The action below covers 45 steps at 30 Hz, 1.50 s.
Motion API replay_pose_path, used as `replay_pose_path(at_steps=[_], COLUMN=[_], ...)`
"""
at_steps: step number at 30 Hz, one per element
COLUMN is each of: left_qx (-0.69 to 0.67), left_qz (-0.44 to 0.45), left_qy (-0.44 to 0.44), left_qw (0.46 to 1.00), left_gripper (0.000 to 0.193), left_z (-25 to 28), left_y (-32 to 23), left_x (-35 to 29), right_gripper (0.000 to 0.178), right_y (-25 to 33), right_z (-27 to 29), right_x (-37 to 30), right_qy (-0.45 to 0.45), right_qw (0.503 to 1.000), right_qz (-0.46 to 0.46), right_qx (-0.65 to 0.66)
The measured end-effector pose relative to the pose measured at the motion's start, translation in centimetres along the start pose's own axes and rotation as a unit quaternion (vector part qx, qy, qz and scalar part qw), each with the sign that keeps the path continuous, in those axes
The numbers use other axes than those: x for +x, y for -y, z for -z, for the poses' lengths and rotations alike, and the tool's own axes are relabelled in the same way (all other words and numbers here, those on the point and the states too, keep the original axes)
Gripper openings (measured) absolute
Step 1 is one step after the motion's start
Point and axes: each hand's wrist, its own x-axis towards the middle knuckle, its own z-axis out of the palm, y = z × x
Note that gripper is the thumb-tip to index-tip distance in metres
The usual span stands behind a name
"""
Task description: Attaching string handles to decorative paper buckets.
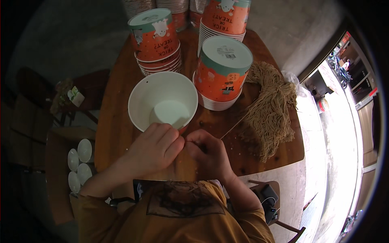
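Two bare hands work close together at the near rim of an upright, round white-lined bucket with an orange outside [142, 97], which stands mouth up near the middle of the brown wooden surface [115, 105]. The left hand [156, 148] curls narrowly against the rim; whether it grips anything cannot be told. The right hand [208, 152], just to its right, has thumb and forefinger drawn together, apparently holding a thin tan cord [233, 128] that runs far and right toward a loose tan bundle of strands [271, 113].

The work at this bucket seems partway: the cord reaches the hands, while a small dark hole [147, 82] in the far left wall shows no cord, so that side looks undone. Upside-down orange-and-green stacks [156, 44] [223, 77] stand beyond the bucket, and no cord shows on them.

The fingers hide the cord's end, and any hole at the near rim is covered. The farthest stacks are cut off by the top edge, and the dim left side is hard to make out.
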Motion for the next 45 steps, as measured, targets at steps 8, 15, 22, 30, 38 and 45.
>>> replay_pose_path(at_steps=[8, 15, 22, 30, 38, 45], left_qx=[-0.058, -0.197, -0.268, -0.288, -0.367, -0.447], left_qz=[0.002, 0.178, 0.276, 0.298, 0.310, 0.317], left_qy=[-0.004, 0.010, 0.089, 0.121, 0.123, 0.180], left_qw=[0.998, 0.964, 0.919, 0.902, 0.868, 0.817], left_gripper=[0.025, 0.022, 0.024, 0.030, 0.025, 0.015], left_z=[0.2, 0.8, 0.7, 0.8, 0.4, -0.5], left_y=[0.4, 0.9, 1.3, 1.3, 2.3, 4.4], left_x=[-0.3, 0.3, 1.0, 1.7, 1.8, 2.5], right_gripper=[0.006, 0.009, 0.022, 0.025, 0.023, 0.022], right_y=[0.1, -1.6, -3.2, -4.2, -4.7, -4.4], right_z=[0.2, -0.7, -1.3, -1.9, -2.2, -2.3], right_x=[0.2, 0.5, 1.8, 2.5, 2.9, 3.0], right_qy=[0.032, -0.076, -0.158, -0.174, -0.169, -0.162], right_qw=[0.995, 0.996, 0.947, 0.949, 0.954, 0.962], right_qz=[-0.064, 0.042, 0.170, 0.162, 0.160, 0.151], right_qx=[0.076, -0.024, -0.222, -0.207, -0.187, -0.158])
